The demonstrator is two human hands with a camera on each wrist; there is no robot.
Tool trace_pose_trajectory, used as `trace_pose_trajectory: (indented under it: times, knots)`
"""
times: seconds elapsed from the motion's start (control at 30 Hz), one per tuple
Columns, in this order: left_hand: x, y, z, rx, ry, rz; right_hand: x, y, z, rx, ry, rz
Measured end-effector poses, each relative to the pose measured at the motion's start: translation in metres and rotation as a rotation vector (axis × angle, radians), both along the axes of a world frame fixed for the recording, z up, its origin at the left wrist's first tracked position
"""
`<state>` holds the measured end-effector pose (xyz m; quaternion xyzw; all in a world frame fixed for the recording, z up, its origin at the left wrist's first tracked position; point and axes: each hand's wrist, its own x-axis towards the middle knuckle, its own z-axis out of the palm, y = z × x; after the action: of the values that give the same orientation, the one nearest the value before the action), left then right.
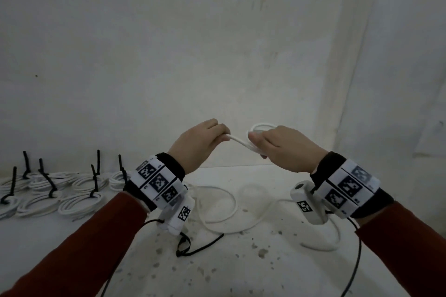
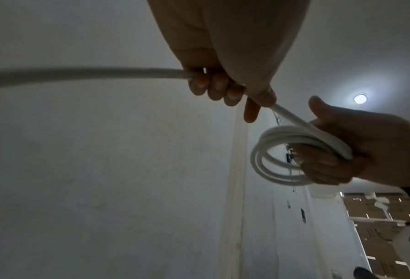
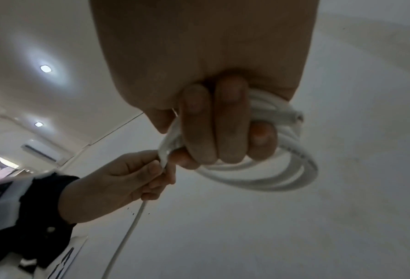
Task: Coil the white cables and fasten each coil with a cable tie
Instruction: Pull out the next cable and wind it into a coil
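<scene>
My right hand point(image 1: 270, 143) holds a small coil of white cable point(image 1: 261, 127) in the air, fingers curled through its loops point(image 3: 282, 169). My left hand point(image 1: 205, 140) grips the free run of the same cable point(image 1: 237, 140) just left of the coil, pinched between thumb and fingers point(image 2: 222, 88). The rest of the white cable point(image 1: 217, 207) lies in loose loops on the table below both wrists. In the left wrist view the coil point(image 2: 294, 156) sits in the right hand point(image 2: 356, 151) with the strand running up to my left fingers.
Several finished white coils point(image 1: 79, 198) fastened with black ties point(image 1: 95, 185) lie in rows at the table's left. A loose black tie point(image 1: 200, 246) lies on the speckled white table point(image 1: 241, 267). A white wall stands close behind.
</scene>
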<state>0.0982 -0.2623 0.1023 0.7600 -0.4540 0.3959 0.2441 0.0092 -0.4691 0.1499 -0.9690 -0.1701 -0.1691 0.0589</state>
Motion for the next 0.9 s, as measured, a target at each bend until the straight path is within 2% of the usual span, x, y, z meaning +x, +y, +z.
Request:
trace_pose_trajectory:
  times: [0.07, 0.17, 0.33, 0.47, 0.53, 0.6, 0.7, 0.8, 0.9]
  knots:
    - [0.001, -0.007, 0.002, -0.043, 0.019, -0.049, -0.001, -0.007, 0.001, 0.159, 0.101, 0.035]
    - [-0.002, -0.021, 0.009, -0.097, 0.043, -0.122, -0.003, -0.018, -0.001, 0.504, 0.260, 0.153]
    - [-0.010, -0.046, 0.021, -0.195, 0.086, -0.201, -0.005, -0.027, -0.005, 0.966, 0.372, 0.433]
    - [-0.015, -0.056, 0.025, -0.294, 0.215, -0.268, -0.005, -0.026, -0.001, 1.256, 0.465, 0.616]
    - [-0.013, -0.058, 0.024, -0.329, 0.226, -0.275, -0.008, -0.024, 0.006, 1.414, 0.490, 0.737]
    - [-0.006, -0.058, 0.020, -0.338, 0.211, -0.265, -0.012, -0.021, 0.015, 1.549, 0.445, 0.811]
    - [0.004, -0.054, 0.013, -0.358, 0.212, -0.192, -0.018, -0.018, 0.031, 1.717, 0.252, 0.852]
    - [0.011, -0.047, 0.000, -0.378, 0.305, -0.113, -0.019, -0.020, 0.049, 1.813, 0.066, 0.907]
    - [0.014, -0.043, -0.009, -0.391, 0.387, -0.075, -0.014, -0.024, 0.060, 1.862, -0.043, 0.967]
